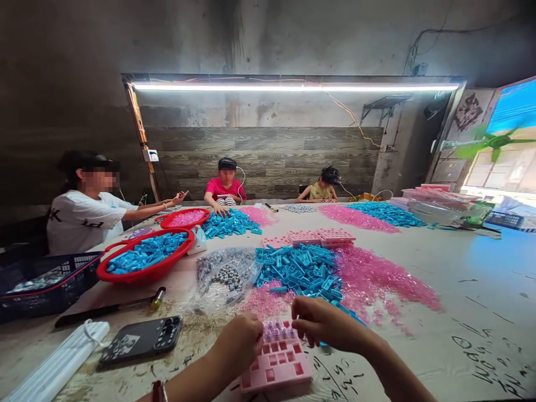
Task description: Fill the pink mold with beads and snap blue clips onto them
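A pink tray (281, 375) with square pockets lies on the table in front of me. Small clear-purple pieces (276, 330) fill its far rows, while the nearer pockets look bare. My left hand (245, 339) is closed at the tray's far left edge, its fingertips turned away, so anything in them is hidden. Over the far right corner, my right hand (320, 321) has its fingers curled down and drawn together; what they hold, if anything, cannot be made out. Just beyond both hands lie a heap of blue plastic parts (299, 271) and loose clear pink pieces (377, 279).
A clear bag (228, 273) of small metallic parts sits left of the blue heap. Stacked pink trays (320, 237) stand behind it. A red basket (146, 273), phone (142, 340) and screwdriver (113, 307) are at left. Several people (87, 218) sit around the table.
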Motion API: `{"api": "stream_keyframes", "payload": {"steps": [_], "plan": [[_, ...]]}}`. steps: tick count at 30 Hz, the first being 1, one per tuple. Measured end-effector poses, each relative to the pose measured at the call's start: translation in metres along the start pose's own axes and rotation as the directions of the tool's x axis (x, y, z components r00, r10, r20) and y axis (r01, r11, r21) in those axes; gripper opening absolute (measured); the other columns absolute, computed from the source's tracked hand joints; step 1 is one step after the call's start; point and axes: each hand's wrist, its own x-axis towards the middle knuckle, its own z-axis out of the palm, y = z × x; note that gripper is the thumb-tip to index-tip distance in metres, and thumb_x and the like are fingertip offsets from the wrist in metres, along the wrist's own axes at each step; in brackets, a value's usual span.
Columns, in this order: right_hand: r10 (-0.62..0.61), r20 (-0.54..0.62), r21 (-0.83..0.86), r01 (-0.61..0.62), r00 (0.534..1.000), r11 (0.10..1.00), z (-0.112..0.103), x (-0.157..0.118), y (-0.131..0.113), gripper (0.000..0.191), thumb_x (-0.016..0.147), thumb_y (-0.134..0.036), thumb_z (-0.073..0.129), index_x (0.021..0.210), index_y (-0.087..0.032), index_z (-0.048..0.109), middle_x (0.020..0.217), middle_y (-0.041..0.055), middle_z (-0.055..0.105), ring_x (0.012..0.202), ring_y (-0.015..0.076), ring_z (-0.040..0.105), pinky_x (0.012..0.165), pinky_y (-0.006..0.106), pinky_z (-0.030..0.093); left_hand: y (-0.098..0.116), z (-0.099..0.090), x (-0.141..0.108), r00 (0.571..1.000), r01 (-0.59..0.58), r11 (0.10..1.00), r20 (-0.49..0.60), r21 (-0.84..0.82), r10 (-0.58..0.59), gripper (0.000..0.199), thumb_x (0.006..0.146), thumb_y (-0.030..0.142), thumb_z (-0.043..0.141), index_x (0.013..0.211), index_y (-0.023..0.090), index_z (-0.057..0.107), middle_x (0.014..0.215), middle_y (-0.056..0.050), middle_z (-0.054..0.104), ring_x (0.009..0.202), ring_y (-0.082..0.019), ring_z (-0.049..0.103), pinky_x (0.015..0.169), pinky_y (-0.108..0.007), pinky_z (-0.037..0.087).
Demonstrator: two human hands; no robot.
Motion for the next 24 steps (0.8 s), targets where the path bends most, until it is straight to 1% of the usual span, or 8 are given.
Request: {"api": "stream_keyframes", "payload": {"steps": [2, 4, 9, 13, 16, 19, 21, 24], "plan": [[0.051, 0.045, -0.070, -0.048, 0.998, 0.996, -0.001, 0.006, 0.012, 0.011, 0.067, -0.007, 0.053, 0.072, -0.014, 0.060, 0.052, -0.0038, 0.056, 0.046, 0.0072, 0.055, 0.040, 0.014, 0.036, -0.001, 0.001, 0.001, 1.000, 0.009, 1.000, -0.003, -0.004, -0.009, 0.017, 0.070, 0.007, 0.046, 0.063, 0.014, 0.060, 0.072, -0.006, 0.061, 0.067, -0.015, 0.052, 0.062, -0.024, 0.037], [0.071, 0.069, -0.068, -0.066, 0.995, 0.996, -0.002, 0.010, 0.020, 0.016, 0.065, -0.005, 0.051, 0.070, -0.013, 0.064, 0.052, -0.0028, 0.057, 0.049, 0.0083, 0.056, 0.044, 0.016, 0.038, -0.002, 0.002, 0.001, 1.000, 0.024, 0.999, -0.017, -0.023, -0.025, 0.017, 0.070, 0.009, 0.046, 0.064, 0.014, 0.061, 0.071, -0.005, 0.061, 0.066, -0.015, 0.052, 0.062, -0.024, 0.037], [0.002, -0.050, -0.091, -0.006, 0.999, 0.996, -0.006, 0.015, 0.021, 0.021, 0.064, -0.009, 0.055, 0.078, -0.014, 0.070, 0.058, -0.0011, 0.062, 0.054, 0.0093, 0.054, 0.048, 0.019, 0.037, -0.007, 0.006, 0.003, 0.998, 0.036, 0.997, -0.046, -0.064, -0.039, 0.017, 0.069, 0.010, 0.047, 0.065, 0.014, 0.063, 0.070, -0.005, 0.062, 0.066, -0.015, 0.052, 0.062, -0.024, 0.037], [-0.011, -0.104, -0.092, 0.001, 0.994, 0.996, -0.005, 0.017, 0.019, 0.024, 0.066, -0.008, 0.053, 0.081, -0.014, 0.072, 0.063, 0.0001, 0.065, 0.057, 0.0094, 0.054, 0.051, 0.020, 0.038, -0.008, 0.006, 0.003, 0.999, 0.037, 0.997, -0.028, -0.074, -0.039, 0.017, 0.070, 0.011, 0.048, 0.064, 0.014, 0.063, 0.069, -0.005, 0.062, 0.066, -0.014, 0.052, 0.062, -0.024, 0.036], [0.021, -0.136, -0.039, -0.027, 0.990, 0.999, -0.002, 0.020, 0.021, 0.023, 0.066, -0.008, 0.054, 0.082, -0.013, 0.071, 0.063, 0.0009, 0.066, 0.057, 0.0102, 0.056, 0.052, 0.020, 0.040, -0.010, 0.005, 0.002, 0.999, 0.037, 0.996, -0.008, -0.081, -0.037, 0.014, 0.071, 0.013, 0.048, 0.067, 0.014, 0.062, 0.072, -0.004, 0.062, 0.068, -0.015, 0.053, 0.063, -0.024, 0.036], [0.017, -0.156, 0.052, -0.009, 0.988, 0.999, 0.002, 0.024, 0.023, 0.017, 0.065, -0.010, 0.058, 0.079, -0.013, 0.067, 0.062, 0.0005, 0.065, 0.055, 0.0100, 0.057, 0.052, 0.020, 0.042, -0.012, 0.004, 0.001, 0.999, 0.035, 0.993, -0.034, -0.116, -0.039, 0.009, 0.070, 0.015, 0.051, 0.075, 0.015, 0.059, 0.073, -0.002, 0.061, 0.069, -0.015, 0.052, 0.062, -0.025, 0.036], [0.037, -0.119, 0.166, -0.017, 0.992, 0.986, 0.007, 0.028, 0.023, 0.014, 0.064, -0.013, 0.062, 0.078, -0.013, 0.063, 0.060, -0.0004, 0.063, 0.051, 0.0100, 0.057, 0.049, 0.021, 0.044, -0.011, 0.002, 0.000, 0.996, 0.017, 0.989, -0.084, -0.146, -0.030, 0.009, 0.071, 0.016, 0.053, 0.079, 0.016, 0.056, 0.074, -0.002, 0.059, 0.067, -0.015, 0.051, 0.061, -0.025, 0.036], [0.046, -0.018, 0.306, -0.038, 0.999, 0.951, 0.019, 0.032, 0.019, 0.018, 0.061, -0.019, 0.066, 0.074, -0.013, 0.056, 0.054, -0.0026, 0.060, 0.045, 0.0112, 0.057, 0.042, 0.020, 0.043, -0.006, -0.002, -0.001, 0.980, -0.074, 0.978, -0.197, -0.195, 0.034, 0.011, 0.074, 0.017, 0.055, 0.084, 0.016, 0.051, 0.078, -0.002, 0.056, 0.069, -0.014, 0.050, 0.063, -0.025, 0.038]]}}
